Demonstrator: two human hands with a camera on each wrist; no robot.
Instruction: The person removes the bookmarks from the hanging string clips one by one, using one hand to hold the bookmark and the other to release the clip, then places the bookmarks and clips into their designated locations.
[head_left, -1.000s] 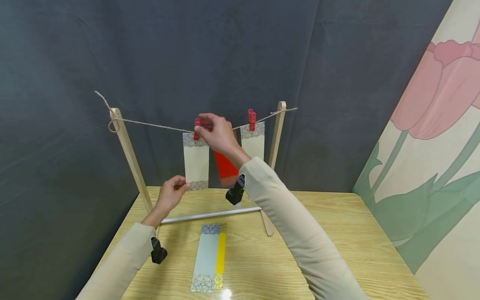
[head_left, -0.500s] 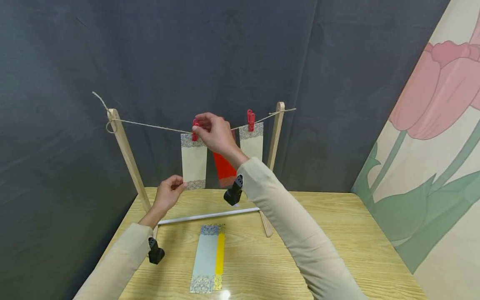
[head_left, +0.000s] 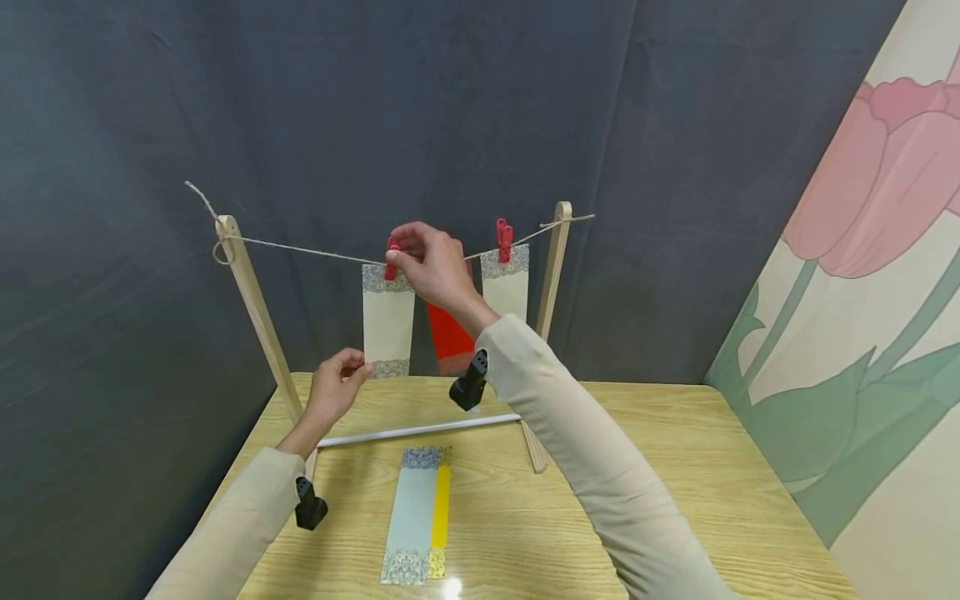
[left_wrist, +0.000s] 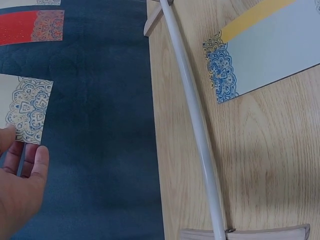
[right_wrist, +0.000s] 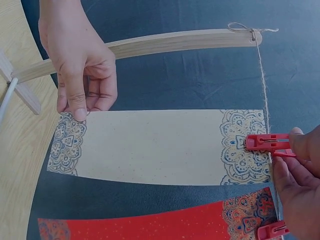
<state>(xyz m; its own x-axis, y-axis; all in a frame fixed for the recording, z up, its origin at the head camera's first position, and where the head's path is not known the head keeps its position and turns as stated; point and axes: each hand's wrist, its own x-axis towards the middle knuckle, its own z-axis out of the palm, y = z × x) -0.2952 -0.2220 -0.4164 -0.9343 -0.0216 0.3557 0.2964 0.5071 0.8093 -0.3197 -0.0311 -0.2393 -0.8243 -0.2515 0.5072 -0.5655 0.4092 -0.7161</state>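
Note:
A cream paper strip with blue lace-patterned ends hangs from a twine line. On its top edge a red clothespin clips it to the line; my right hand pinches that clothespin's handles between thumb and fingers. Down at the strip's lower left corner, my left hand pinches the paper's edge, its thumb lying over the pattern in the right wrist view. Beside it hangs a red paper strip, its top hidden by my right hand in the head view; the right wrist view shows its own red clothespin.
Another cream strip hangs at the right under a red clothespin. Wooden posts and a white crossbar form the stand. A pale blue strip overlaps a yellow strip on the table.
Both hands keep their hold on the strip and clothespin. They and the strip's lower end have shifted very slightly left; the view also sways a little.

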